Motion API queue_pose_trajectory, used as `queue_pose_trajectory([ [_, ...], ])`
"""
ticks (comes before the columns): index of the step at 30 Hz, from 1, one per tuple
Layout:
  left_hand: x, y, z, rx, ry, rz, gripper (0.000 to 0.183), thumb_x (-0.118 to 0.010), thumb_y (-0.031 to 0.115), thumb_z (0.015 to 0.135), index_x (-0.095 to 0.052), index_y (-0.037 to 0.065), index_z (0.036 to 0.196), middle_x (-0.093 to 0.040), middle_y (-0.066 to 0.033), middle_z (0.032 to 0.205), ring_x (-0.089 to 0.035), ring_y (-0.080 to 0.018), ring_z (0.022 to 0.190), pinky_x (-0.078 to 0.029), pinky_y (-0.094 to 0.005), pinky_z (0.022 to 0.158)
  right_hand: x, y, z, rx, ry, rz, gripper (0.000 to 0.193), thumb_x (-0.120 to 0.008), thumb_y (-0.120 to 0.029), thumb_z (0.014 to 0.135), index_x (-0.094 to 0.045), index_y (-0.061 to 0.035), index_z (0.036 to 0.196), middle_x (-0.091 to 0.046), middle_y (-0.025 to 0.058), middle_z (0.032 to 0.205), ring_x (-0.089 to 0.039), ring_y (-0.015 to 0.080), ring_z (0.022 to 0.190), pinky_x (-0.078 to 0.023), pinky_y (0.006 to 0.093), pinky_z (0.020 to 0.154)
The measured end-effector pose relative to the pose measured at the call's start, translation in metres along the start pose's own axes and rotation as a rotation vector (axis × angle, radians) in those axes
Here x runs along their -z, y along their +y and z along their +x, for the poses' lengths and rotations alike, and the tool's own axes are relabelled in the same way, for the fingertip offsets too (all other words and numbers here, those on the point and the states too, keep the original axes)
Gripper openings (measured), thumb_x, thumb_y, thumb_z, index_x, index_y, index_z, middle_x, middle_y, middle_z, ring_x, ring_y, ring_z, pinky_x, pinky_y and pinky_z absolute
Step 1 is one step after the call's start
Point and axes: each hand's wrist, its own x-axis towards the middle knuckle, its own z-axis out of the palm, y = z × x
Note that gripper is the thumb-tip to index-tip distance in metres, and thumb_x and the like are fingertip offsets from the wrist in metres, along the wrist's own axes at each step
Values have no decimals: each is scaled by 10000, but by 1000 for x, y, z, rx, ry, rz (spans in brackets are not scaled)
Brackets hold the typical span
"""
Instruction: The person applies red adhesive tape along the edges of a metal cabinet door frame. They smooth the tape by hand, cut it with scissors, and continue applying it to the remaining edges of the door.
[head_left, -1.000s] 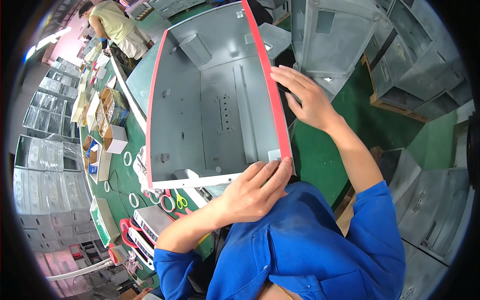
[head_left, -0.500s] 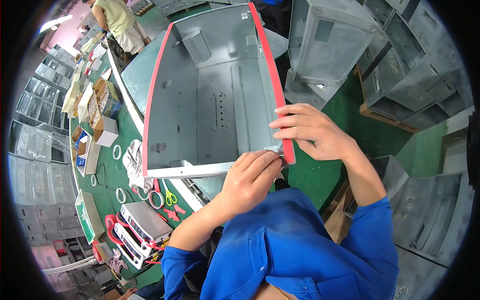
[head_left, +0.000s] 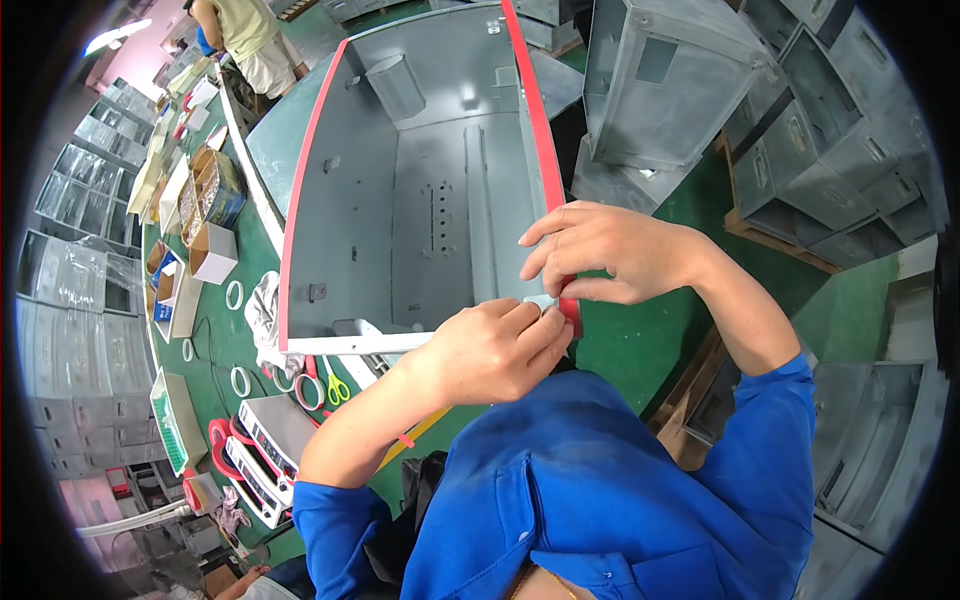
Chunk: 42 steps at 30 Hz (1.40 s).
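Observation:
A grey sheet-metal cabinet (head_left: pixel 430 190) lies open side up in front of me, hollow inside. Red tape (head_left: pixel 537 100) runs along its right rim, and another red strip (head_left: pixel 308 180) lines the left rim. My left hand (head_left: pixel 490 350) is closed at the near right corner, fingertips pressed together beside the tape's end; what they pinch is hidden. Over the right rim, my right hand (head_left: pixel 620 255) pinches the red tape between thumb and forefinger near that corner, its other fingers reaching over the opening. A small pale tab (head_left: pixel 540 301) shows between the hands.
On the green bench at left lie yellow-handled scissors (head_left: pixel 337 388), tape rolls (head_left: pixel 309 392), a grey cloth (head_left: pixel 263 320), white-cased devices (head_left: pixel 265 450) and parts boxes (head_left: pixel 212 252). More metal cabinets (head_left: pixel 670 90) stand at right. Another person (head_left: pixel 250 45) stands at far left.
My right hand has shifted left and its thumb and forefinger have closed near the corner. My left hand stays at the corner, its forearm swung slightly left. The cabinet has shifted slightly.

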Motion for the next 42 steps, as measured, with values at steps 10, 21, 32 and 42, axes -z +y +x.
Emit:
queue_pose_trajectory([
  [10, -7, -16, 8, -146, 64, 64, 154, -691, 64, 669, -605, -23, 762, -527, -51, 779, -518, -108, 581, -424, -230, 454, -6, 10, -4, 40, 60, 87, 68, -640, -61, 786, -622, -63, 851, -640, 54, 1079, -503, 288, 1181, -406, 417, 972],
  [21, -1, -20, 8, -150, 0, 4, 208, -681, 70, 656, -618, -31, 826, -584, -89, 865, -592, -168, 686, -492, -263, 554, -14, 11, -10, 20, 181, 164, 140, -617, -30, 793, -641, -60, 928, -645, 75, 1097, -505, 300, 1196, -413, 412, 986],
  [32, -2, -12, 10, -43, 96, -5, 243, -679, 69, 629, -595, -35, 832, -599, -121, 866, -602, -170, 677, -494, -258, 539, -43, 22, -21, -176, 660, -4, 285, -551, -6, 837, -607, -56, 1112, -587, 97, 1225, -488, 298, 1224, -402, 407, 1015],
  [42, -5, -8, 4, -65, 63, 21, 226, -662, 43, 621, -604, -58, 815, -606, -146, 903, -589, -138, 631, -479, -235, 500, -46, 26, -20, -189, 686, 10, 291, -525, 1, 847, -612, -47, 1121, -589, 109, 1227, -487, 290, 1231, -402, 397, 1016],
])
